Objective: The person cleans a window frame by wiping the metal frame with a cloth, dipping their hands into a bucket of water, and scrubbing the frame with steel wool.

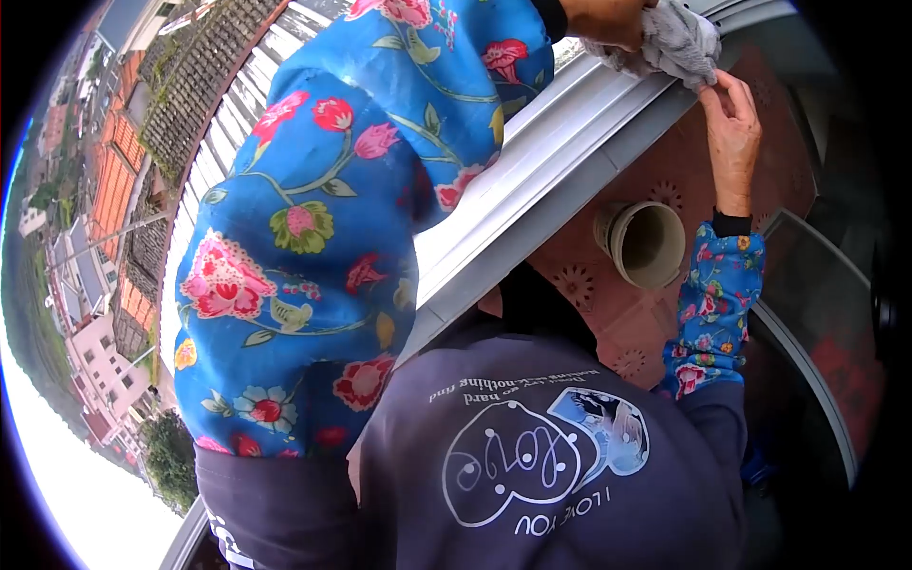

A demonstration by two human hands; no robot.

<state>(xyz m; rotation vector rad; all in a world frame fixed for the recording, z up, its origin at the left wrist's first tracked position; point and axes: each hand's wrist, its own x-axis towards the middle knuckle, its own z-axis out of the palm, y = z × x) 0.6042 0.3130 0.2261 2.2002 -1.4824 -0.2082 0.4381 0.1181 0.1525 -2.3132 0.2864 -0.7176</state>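
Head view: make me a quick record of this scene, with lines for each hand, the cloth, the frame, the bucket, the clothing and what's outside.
Left hand: closed on the grey cloth, partly cut off by the picture's top edge
Right hand: fingertips at the cloth's edge; firmness of grip unclear
Cloth: grey, bunched, at the pale metal frame
Frame: runs diagonally between outdoors and the reddish floor
Bucket: pale, on the floor; contents unclear
Clothing: blue floral sleeves, dark printed top
Outside: orange roofs, other buildings, greenery

Reddish patterned floor [617, 325]; orange roofs [115, 198] outside, white sky [57, 465].
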